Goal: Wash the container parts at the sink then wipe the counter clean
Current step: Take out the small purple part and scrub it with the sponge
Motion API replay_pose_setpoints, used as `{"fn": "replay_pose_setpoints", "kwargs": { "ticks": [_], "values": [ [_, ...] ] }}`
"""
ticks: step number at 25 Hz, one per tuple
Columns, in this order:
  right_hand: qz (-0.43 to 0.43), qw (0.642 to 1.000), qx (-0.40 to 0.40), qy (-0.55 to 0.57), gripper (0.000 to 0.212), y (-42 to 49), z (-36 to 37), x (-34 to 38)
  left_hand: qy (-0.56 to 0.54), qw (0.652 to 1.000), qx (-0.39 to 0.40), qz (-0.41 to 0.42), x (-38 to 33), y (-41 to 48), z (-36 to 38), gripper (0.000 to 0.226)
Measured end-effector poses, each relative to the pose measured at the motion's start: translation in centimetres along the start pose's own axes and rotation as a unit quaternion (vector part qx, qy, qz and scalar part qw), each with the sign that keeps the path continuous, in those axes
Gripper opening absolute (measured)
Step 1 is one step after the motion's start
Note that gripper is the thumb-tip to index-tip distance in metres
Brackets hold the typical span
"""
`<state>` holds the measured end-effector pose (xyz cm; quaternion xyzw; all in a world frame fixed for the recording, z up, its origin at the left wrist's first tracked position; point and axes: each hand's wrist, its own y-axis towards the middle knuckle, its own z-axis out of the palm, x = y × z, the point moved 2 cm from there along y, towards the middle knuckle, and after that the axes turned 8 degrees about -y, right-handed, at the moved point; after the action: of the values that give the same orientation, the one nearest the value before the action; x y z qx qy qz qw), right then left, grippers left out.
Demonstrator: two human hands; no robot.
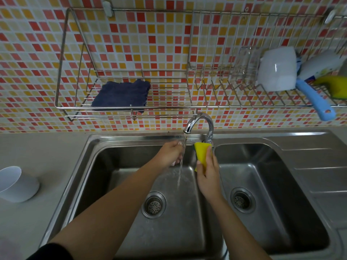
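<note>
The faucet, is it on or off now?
On. A water stream falls from the faucet spout into the left basin, beside the left hand.

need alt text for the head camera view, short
A person's right hand holds a yellow sponge beside the running faucet while the left hand reaches into the stream over the left basin of a steel double sink. A white container lies on the counter at left.
</note>
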<state>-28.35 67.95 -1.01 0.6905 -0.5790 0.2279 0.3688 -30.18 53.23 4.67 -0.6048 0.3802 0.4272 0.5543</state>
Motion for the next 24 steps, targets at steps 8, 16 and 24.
{"fn": "replay_pose_setpoints", "kwargs": {
  "ticks": [8, 16, 24],
  "values": [
    [-0.048, 0.999, -0.011, -0.024, 0.061, 1.2, -0.7, 1.3, -0.159, 0.986, -0.028, -0.036, 0.1, -0.3, 0.6, 0.009],
    [-0.105, 0.991, -0.002, -0.085, 0.059, 1.6, 0.6, 1.2, -0.196, 0.976, -0.061, -0.078, 0.0, -1.1, 0.2, 0.016],
    [-0.118, 0.988, -0.025, -0.093, 0.061, 1.5, 0.9, 1.1, -0.224, 0.964, -0.073, -0.123, -0.1, -1.3, 0.3, 0.020]
  ]
}}
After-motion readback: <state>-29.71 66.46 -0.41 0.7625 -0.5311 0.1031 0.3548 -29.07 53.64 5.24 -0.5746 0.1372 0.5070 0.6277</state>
